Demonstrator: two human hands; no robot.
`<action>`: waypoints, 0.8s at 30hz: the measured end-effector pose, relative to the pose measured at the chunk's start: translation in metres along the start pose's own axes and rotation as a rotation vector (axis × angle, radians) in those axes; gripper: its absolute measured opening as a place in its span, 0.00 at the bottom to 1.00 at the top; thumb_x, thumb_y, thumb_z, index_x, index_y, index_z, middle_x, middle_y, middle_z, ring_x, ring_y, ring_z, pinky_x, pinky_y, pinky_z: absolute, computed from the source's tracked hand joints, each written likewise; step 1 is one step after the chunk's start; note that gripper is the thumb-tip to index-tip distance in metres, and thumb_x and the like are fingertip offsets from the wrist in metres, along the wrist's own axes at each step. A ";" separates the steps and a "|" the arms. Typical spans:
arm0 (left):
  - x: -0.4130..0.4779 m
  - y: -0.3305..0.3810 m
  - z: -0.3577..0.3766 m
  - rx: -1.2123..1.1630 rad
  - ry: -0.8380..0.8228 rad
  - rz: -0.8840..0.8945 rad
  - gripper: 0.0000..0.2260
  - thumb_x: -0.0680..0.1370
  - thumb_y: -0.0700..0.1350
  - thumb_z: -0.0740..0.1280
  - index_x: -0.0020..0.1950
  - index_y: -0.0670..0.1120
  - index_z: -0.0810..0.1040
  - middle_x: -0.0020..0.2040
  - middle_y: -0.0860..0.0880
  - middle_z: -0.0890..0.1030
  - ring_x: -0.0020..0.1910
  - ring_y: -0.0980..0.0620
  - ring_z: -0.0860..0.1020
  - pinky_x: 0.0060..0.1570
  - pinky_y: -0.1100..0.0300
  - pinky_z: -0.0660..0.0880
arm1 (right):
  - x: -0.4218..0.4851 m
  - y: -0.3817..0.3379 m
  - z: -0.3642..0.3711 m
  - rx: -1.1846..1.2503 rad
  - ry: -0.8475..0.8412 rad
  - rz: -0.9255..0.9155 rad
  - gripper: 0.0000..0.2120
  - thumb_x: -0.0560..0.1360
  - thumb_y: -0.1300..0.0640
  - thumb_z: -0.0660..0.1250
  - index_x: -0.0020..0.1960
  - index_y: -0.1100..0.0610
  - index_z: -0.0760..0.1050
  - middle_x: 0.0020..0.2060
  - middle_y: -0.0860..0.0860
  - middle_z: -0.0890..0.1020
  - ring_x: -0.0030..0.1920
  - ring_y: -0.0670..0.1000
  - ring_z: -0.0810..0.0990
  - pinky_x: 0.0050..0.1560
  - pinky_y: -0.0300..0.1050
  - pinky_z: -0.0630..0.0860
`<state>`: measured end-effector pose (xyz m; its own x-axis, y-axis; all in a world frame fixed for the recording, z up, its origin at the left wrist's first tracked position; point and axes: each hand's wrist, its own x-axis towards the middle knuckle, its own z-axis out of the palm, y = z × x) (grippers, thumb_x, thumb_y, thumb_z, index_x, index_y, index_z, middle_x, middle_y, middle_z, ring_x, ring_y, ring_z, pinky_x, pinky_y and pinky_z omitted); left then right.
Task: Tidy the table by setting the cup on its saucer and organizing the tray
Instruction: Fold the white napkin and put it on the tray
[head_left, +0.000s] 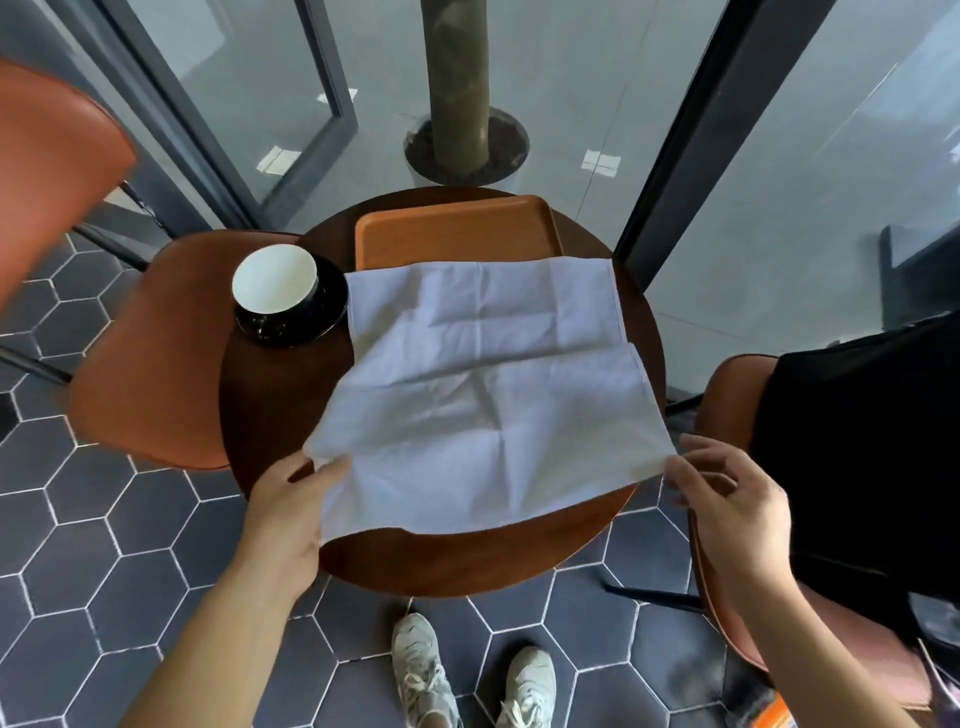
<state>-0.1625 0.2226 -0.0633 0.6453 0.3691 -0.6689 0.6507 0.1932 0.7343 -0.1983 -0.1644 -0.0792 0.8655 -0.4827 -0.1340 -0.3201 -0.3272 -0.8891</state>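
Nearest, on hexagon floor tiles (130, 545): two pale sneakers (423, 670). Above them, left hand (291, 512) pinching the near-left corner of a pale cloth (483, 410), right hand (732, 506) gripping the near-right corner between thumb and fingers. Cloth spread, creased, across the round dark bench (457, 561), far edge lapping over the orange tray's (452, 228) near side. Left of the cloth, just beside it: white-lined cup (274, 280) seated on black saucer (311, 325). Orange chairs (150, 364) left and right. Farthest: trunk in planter (457, 93).
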 end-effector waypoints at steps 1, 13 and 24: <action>0.000 -0.003 -0.007 -0.001 -0.031 0.004 0.24 0.73 0.37 0.74 0.67 0.49 0.76 0.56 0.42 0.84 0.53 0.42 0.83 0.58 0.43 0.77 | 0.000 0.002 -0.001 0.019 -0.002 0.004 0.04 0.73 0.55 0.76 0.43 0.49 0.81 0.50 0.41 0.85 0.39 0.52 0.87 0.43 0.55 0.84; -0.019 -0.029 -0.036 -0.123 -0.113 0.069 0.14 0.77 0.29 0.63 0.58 0.39 0.82 0.54 0.40 0.85 0.54 0.42 0.84 0.58 0.47 0.76 | -0.002 0.000 -0.016 -0.070 -0.157 -0.073 0.18 0.70 0.70 0.74 0.49 0.47 0.85 0.42 0.38 0.87 0.43 0.38 0.85 0.44 0.26 0.77; -0.026 -0.066 -0.045 0.852 0.056 0.926 0.09 0.71 0.33 0.76 0.48 0.44 0.85 0.47 0.55 0.81 0.37 0.56 0.80 0.40 0.59 0.75 | -0.015 -0.004 -0.019 -0.166 -0.064 -0.150 0.15 0.71 0.63 0.75 0.44 0.42 0.83 0.35 0.39 0.85 0.36 0.44 0.84 0.33 0.26 0.73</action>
<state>-0.2397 0.2413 -0.0891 0.9925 0.0942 0.0774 0.0287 -0.7972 0.6031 -0.2172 -0.1719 -0.0654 0.9291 -0.3679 -0.0376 -0.2403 -0.5234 -0.8175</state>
